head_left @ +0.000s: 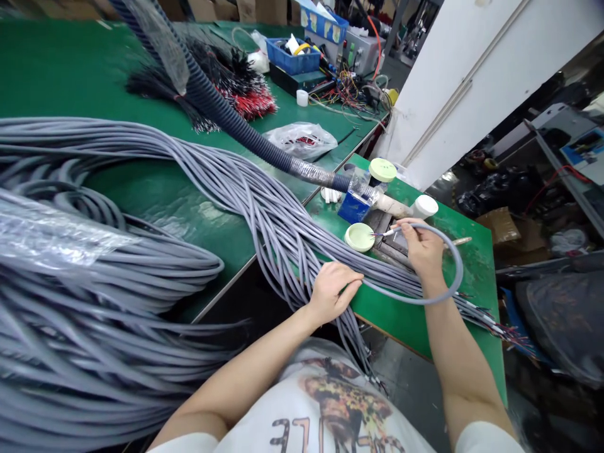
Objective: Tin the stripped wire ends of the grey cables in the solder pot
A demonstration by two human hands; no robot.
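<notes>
— Grey cable loops around the right hand; its stripped end is pinched closed in that grip, just beside the pale green lid.

— And the left hand?

— It is closed on the grey cable bundle, at the edge of the green table.

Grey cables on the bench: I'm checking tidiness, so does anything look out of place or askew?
Mostly orderly. The grey cable bundle sags across the gap between the two green tables, and stripped wire ends overhang the far edge. Left hand grips the bundle; right hand holds one looped cable.
</notes>
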